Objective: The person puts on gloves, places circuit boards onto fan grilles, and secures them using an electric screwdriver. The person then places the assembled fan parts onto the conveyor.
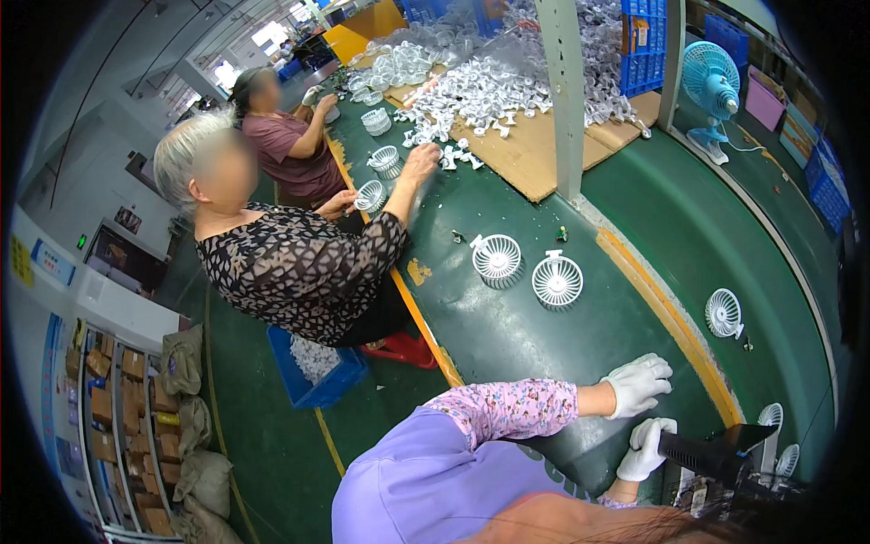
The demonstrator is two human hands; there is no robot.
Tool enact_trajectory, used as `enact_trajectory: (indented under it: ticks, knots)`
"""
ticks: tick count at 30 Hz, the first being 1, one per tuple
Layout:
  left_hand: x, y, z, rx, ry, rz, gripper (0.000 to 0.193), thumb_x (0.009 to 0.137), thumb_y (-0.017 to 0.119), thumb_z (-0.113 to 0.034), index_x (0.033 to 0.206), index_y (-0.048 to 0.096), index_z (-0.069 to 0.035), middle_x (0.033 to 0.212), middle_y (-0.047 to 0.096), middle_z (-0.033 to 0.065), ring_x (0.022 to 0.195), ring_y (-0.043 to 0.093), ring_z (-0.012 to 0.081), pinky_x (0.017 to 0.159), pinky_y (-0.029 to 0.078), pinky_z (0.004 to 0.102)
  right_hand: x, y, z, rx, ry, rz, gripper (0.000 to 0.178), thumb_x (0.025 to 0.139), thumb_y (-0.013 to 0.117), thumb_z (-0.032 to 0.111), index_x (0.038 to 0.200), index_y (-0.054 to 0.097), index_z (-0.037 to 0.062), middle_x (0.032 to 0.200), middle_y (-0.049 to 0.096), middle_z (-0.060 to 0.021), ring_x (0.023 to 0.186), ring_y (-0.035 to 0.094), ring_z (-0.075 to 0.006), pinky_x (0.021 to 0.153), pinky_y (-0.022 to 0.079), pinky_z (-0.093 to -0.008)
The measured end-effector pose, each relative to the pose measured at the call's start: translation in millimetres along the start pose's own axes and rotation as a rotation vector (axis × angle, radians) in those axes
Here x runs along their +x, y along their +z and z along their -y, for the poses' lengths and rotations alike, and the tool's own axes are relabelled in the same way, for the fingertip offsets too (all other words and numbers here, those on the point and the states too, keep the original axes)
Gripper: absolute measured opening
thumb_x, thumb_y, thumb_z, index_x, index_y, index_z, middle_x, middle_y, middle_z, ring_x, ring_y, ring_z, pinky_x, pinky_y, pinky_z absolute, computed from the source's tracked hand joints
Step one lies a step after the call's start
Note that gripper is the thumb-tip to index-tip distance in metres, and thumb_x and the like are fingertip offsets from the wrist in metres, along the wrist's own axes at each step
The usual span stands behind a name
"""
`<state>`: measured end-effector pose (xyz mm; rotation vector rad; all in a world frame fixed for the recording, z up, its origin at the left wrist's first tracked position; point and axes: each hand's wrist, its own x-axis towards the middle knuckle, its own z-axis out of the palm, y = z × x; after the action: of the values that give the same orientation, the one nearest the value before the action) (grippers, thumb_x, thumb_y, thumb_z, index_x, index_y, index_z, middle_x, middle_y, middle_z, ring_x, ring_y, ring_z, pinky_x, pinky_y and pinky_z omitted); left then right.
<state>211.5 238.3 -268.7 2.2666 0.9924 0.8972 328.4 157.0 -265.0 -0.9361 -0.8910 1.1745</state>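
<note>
My left hand (638,385), in a white glove, lies flat on the green bench, fingers stretched out and nothing in it. Nearer to me, my right hand (645,450), also gloved, is closed at the end of a black, rod-like thing (705,458); its exact kind and what the fingers hold are not clear. Two round white fan cages (497,257) (556,279) lie on the bench beyond my left hand, with small green parts (562,234) beside them. Another fan cage (723,313) rests on the green belt to the right.
To the left, two people (299,263) (288,150) handle fan cages along the bench edge. A heap of white parts (507,95) covers cardboard by a metal post (562,100). A blue fan (711,86) stands far right. More fan cages (770,417) sit near the black equipment.
</note>
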Motion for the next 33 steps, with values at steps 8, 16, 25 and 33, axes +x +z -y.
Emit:
enact_trajectory:
  ticks: [8,16,25,33]
  knots:
    - [0,1,-1,-0.014,-0.014,0.038,0.034,0.068,0.066,-0.012,0.101,0.059,-0.005,0.115,0.05,0.0152,0.116,0.042,0.0324,0.103,0.03,0.0414,-1,-1,1,-0.017,0.027,-0.03,0.016,0.089,0.051,0.014,0.078,0.04,0.01,0.053,0.031,0.0035,0.045,0.027,-0.005,0.042,0.021,-0.0212]
    - [0,2,3,-0.03,0.018,-0.014,0.033,0.065,0.066,-0.011,0.096,0.059,-0.004,0.11,0.051,0.0142,0.113,0.043,0.0316,0.102,0.031,0.0412,1,1,-3,-0.024,-0.019,0.009,0.017,0.09,0.051,0.015,0.078,0.04,0.0103,0.054,0.031,0.0037,0.045,0.027,-0.0054,0.043,0.021,-0.0214]
    - [2,1,4,-0.026,0.063,-0.064,0.029,0.065,0.066,-0.011,0.092,0.059,-0.004,0.106,0.051,0.014,0.109,0.045,0.0313,0.099,0.033,0.0407,8,1,-4,0.005,-0.027,0.006,0.015,0.089,0.05,0.012,0.079,0.04,0.0098,0.055,0.032,0.0039,0.045,0.027,-0.0051,0.042,0.021,-0.0216]
    - [-3,1,12,0.019,0.064,-0.06,0.03,0.068,0.066,-0.016,0.095,0.062,-0.004,0.11,0.052,0.0139,0.111,0.045,0.0297,0.101,0.032,0.0383,15,-1,-11,0.011,-0.033,-0.013,0.016,0.092,0.049,0.014,0.078,0.042,0.0106,0.053,0.029,0.005,0.042,0.024,-0.0049,0.039,0.021,-0.0221]
